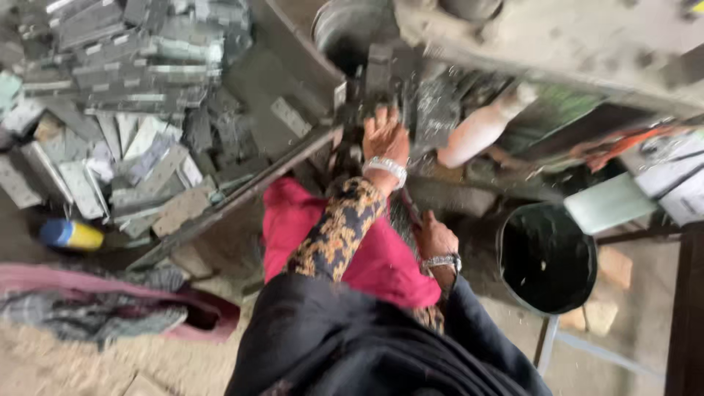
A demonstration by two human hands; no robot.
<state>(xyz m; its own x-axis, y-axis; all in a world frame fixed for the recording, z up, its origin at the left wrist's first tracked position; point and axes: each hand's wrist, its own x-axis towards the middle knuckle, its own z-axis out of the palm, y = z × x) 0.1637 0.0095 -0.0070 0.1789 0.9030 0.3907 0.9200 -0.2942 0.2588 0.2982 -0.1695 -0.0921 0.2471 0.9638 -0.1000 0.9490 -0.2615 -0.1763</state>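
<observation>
My left hand (pixel 384 136), with a white beaded bracelet and a patterned sleeve, reaches up to the dark working part of a grimy metal press machine (pixel 411 88). Its fingers touch the metal there; blur hides whether they hold a piece. My right hand (pixel 434 238), wearing a metal wristwatch and a dark sleeve, is lower and closed around a thin dark rod (pixel 408 209) beside my lap. A pink cloth (pixel 308 220) covers my lap under both arms.
A big heap of flat grey metal hinge plates (pixel 125 110) fills a slanted tray at the left. A black bucket (pixel 546 257) stands at the right, and a white bottle (pixel 477 132) leans by the machine. A yellow-and-blue bottle (pixel 71 235) lies on the floor at the left.
</observation>
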